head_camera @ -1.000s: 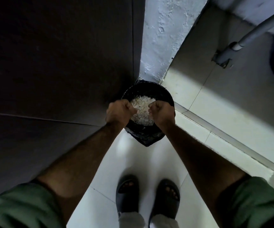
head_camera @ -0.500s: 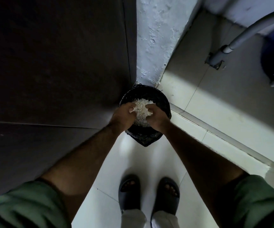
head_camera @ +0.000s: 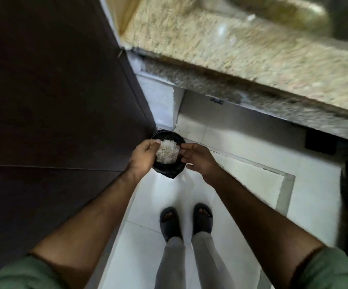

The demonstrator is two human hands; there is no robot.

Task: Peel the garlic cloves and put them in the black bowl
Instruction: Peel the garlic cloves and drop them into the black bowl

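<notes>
- Head view looks straight down at a person standing on a pale tiled floor [head_camera: 242,163], both arms stretched out over a small bin [head_camera: 167,170] lined with a dark bag
- The bin stands on the floor in the corner where a dark cabinet [head_camera: 54,90] meets a white pillar, just under the edge of a speckled stone counter [head_camera: 231,44]
- A heap of pale papery peels [head_camera: 167,151] fills the bin's mouth; they look like garlic skins, though the frame is too blurred to be sure
- Left hand [head_camera: 145,156] hovers over the bin's left rim with the fingers curled inward; whether it holds any scraps I cannot tell
- Right hand [head_camera: 198,158] is over the right rim, fingers loosely extended and parted, holding nothing that shows
- The black bowl and the peeled cloves are not in view here, so where they stand cannot be told; the counter is blurred and only its near part shows
- Judged from this, the peeling itself seems largely done and this is the clean-up: skins being dropped or brushed off into the bin
- Whether every clove has gone into the bowl cannot be checked from here; that part may be finished or may yet wait on the counter
- Below the hands, two feet in dark slippers [head_camera: 186,220] stand on the tiles, well apart from the bin
</notes>
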